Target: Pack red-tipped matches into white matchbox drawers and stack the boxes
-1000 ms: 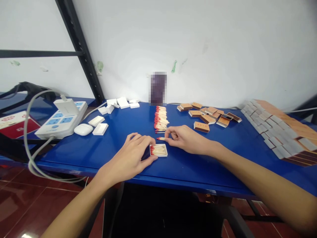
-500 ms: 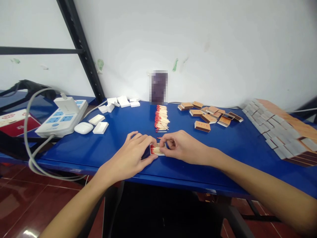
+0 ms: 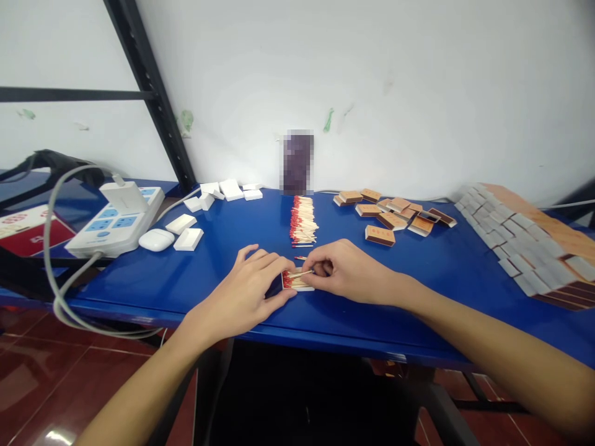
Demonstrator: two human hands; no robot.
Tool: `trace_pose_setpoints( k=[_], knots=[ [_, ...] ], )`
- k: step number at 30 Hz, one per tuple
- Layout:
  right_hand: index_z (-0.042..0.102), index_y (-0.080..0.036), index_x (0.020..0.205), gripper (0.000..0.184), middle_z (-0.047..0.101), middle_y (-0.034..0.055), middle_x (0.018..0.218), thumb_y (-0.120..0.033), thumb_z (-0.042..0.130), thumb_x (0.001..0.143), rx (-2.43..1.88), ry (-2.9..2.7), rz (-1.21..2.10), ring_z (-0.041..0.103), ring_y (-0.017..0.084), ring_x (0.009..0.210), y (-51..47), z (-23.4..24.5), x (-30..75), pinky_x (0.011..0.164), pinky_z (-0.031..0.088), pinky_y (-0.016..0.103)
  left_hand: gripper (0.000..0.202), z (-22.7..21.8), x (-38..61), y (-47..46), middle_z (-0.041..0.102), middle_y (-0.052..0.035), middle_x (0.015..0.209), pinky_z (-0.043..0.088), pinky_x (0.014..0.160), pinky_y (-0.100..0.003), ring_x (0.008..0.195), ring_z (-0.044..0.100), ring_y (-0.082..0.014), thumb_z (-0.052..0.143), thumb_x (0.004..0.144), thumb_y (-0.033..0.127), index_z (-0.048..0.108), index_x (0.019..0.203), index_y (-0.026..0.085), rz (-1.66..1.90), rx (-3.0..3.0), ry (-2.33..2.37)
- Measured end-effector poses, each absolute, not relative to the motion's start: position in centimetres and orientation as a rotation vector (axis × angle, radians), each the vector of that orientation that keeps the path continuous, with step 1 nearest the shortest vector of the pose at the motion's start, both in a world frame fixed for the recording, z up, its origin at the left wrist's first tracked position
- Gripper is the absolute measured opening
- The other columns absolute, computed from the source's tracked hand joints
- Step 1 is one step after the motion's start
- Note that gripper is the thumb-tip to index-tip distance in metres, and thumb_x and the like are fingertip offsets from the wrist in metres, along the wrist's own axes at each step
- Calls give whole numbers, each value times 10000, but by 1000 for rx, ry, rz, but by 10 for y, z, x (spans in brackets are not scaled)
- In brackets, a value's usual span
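Left hand (image 3: 253, 286) steadies matchbox tray (image 3: 297, 282), frame centre; right hand (image 3: 341, 271) pinches matchstick (image 3: 301, 273) over it. Risk: crooked stick (angled now) jams, spills matches onto tabletop (image 3: 195, 279).

**White wall, blue worktop, red tiled floor**

The upper frame is filled by a white wall (image 3: 418, 93), marked with small green flecks. A black metal frame (image 3: 149, 93) is seen at upper left. A blue worktop (image 3: 186, 285) is set above glossy red floor tiles (image 3: 46, 384).
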State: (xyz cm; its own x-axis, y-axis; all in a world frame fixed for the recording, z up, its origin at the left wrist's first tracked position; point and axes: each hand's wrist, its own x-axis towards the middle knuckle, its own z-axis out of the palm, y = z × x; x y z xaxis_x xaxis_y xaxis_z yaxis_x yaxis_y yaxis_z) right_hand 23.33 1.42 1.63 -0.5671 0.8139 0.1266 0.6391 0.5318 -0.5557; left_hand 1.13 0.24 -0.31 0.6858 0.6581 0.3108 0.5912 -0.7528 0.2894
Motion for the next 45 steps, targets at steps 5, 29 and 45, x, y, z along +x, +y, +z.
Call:
trace_pose_setpoints(
  k=[5,29,45],
  knots=[
    [726,-179,781,161,487,-53,547,-271,622,862,-1162,-2399,663,404,82,515,13,17,233,550,334,233,156,-3,11,2,646,13,1030,219,1143,-474,1008,595,-189,549,979,330,542,1104,238,599,2733,1004],
    [592,-182,834,81,597,29,822,-221,535,876,-1371,-2471,199,518,146,713,34,2,249,650,358,277,156,-2,11,3,642,-6,1038,274,1102,-433,1011,577,-185,553,987,302,549,1117,214,608,2742,926],
    [522,-197,873,137,567,32,863,-257,438,962,-1359,-2578,284,495,148,704,34,3,253,623,348,279,93,-1,12,2,627,-16,1018,415,991,-383,1003,566,-198,568,969,305,555,947,216,605,2634,960]
  ],
)
